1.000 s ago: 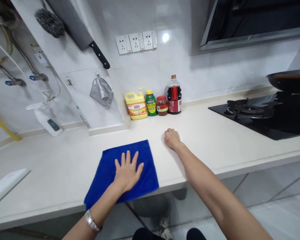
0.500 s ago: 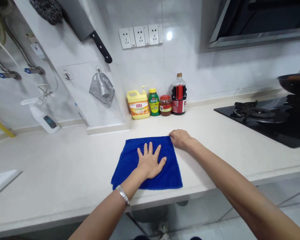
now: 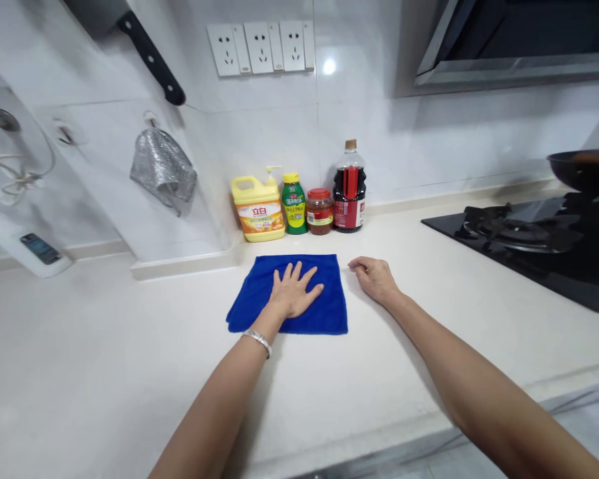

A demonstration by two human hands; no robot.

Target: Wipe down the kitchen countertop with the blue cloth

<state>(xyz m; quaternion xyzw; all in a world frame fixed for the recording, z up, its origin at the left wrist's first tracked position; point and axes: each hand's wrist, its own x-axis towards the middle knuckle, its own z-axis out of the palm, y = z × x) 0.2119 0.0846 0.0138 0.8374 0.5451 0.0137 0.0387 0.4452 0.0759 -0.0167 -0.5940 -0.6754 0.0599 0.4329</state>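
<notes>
A blue cloth (image 3: 321,317), folded into a rough square, lies flat on the pale countertop (image 3: 144,372). My left hand (image 3: 292,296) presses down on its middle, palm down with the fingers spread. Just off the cloth's right edge rests my right hand (image 3: 375,278), its fingers curled in and nothing visible in them. A small gap separates it from the cloth. Behind the cloth, against the wall, stand a yellow detergent jug (image 3: 258,211), a green bottle with a yellow cap (image 3: 294,205), a red-lidded jar (image 3: 320,213) and a large bottle of dark liquid (image 3: 350,189).
On the right is a black gas hob (image 3: 519,233) with a pan (image 3: 586,171) on it, under a range hood (image 3: 519,66). A cleaver (image 3: 152,60) and a silvery cloth (image 3: 162,166) hang at the left. A white bottle (image 3: 27,246) leans on the far left.
The cloth has slid away from me toward the wall under my left hand. My right hand has come off the cloth's far right corner. The view has shifted forward.
</notes>
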